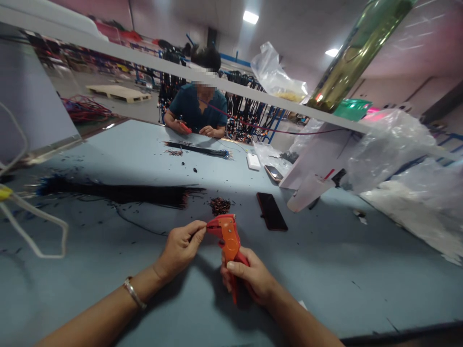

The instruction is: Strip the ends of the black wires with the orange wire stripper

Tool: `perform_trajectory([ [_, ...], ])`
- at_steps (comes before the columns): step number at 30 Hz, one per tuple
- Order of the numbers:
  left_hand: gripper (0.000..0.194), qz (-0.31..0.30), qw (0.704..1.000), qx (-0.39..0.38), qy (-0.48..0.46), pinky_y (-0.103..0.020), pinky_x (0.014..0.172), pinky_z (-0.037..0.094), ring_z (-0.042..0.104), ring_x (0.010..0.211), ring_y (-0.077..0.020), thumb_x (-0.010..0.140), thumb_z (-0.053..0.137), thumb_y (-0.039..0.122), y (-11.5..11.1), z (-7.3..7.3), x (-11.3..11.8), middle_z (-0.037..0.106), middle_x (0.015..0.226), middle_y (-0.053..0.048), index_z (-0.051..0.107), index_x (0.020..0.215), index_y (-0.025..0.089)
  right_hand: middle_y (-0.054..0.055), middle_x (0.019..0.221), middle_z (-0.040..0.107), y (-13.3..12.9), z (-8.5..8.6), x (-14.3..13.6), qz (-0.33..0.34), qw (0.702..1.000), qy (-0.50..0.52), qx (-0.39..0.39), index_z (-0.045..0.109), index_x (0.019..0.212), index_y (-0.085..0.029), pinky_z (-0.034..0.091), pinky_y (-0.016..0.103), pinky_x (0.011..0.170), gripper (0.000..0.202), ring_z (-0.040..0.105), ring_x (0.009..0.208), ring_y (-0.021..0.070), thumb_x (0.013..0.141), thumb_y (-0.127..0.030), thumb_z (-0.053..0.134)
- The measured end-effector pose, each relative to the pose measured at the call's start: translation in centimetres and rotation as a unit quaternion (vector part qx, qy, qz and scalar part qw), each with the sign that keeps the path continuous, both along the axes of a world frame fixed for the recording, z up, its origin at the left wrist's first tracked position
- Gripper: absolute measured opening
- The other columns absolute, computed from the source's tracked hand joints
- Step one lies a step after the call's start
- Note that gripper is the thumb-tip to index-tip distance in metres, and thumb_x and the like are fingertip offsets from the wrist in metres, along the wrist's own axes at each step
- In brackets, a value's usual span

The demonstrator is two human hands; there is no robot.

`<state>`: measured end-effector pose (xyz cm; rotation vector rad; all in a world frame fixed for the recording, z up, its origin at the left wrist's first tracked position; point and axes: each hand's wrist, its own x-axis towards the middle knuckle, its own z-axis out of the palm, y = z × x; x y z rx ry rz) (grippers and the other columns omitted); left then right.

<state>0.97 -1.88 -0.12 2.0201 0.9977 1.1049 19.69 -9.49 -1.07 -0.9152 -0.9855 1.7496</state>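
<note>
My right hand (248, 274) is wrapped round the handles of a red and orange wire stripper (230, 238). Its jaws point left, towards my left hand (183, 246), whose thumb and fingers are pinched at the jaw tip. A thin black wire (141, 226) runs across the table into my left hand; its end at the jaws is too small to make out. Just beyond the tool lies a small pile of dark and copper-coloured offcuts (220, 206). A long bundle of black wires (126, 193) stretches across the left of the table.
A dark phone (272, 212) lies right of the offcuts. Across the table (325, 270) sits a person (198, 108) holding a red tool, near a smaller wire bundle (202, 150). A white bent frame (39, 241) stands at left; plastic bags (390, 144) are at right.
</note>
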Motion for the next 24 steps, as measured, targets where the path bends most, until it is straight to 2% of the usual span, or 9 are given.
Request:
perform_trajectory([
  [17, 0.028, 0.019, 1.0, 0.014, -0.006, -0.017, 0.062, 0.047, 0.061, 0.066, -0.0126, 0.09, 0.044, 0.028, 0.05, -0.24, 0.15, 0.069, 0.074, -0.002, 0.068, 0.085, 0.014, -0.003, 0.056, 0.054, 0.07, -0.68, -0.65, -0.014, 0.999, -0.029, 0.028, 0.05, 0.075, -0.015, 0.039, 0.019, 0.04, 0.041, 0.049, 0.042, 0.008, 0.07, -0.049, 0.073],
  [24, 0.027, 0.028, 0.999, 0.02, -0.016, -0.017, 0.061, 0.047, 0.061, 0.064, -0.0125, 0.089, 0.046, 0.027, -0.16, -0.16, 0.16, 0.069, 0.073, -0.002, 0.068, 0.085, 0.013, -0.004, 0.055, 0.053, 0.21, -0.4, -0.63, -0.017, 0.998, -0.047, 0.025, 0.051, 0.071, -0.015, 0.04, 0.018, 0.039, 0.042, 0.05, 0.041, 0.0078, 0.069, -0.051, 0.073],
])
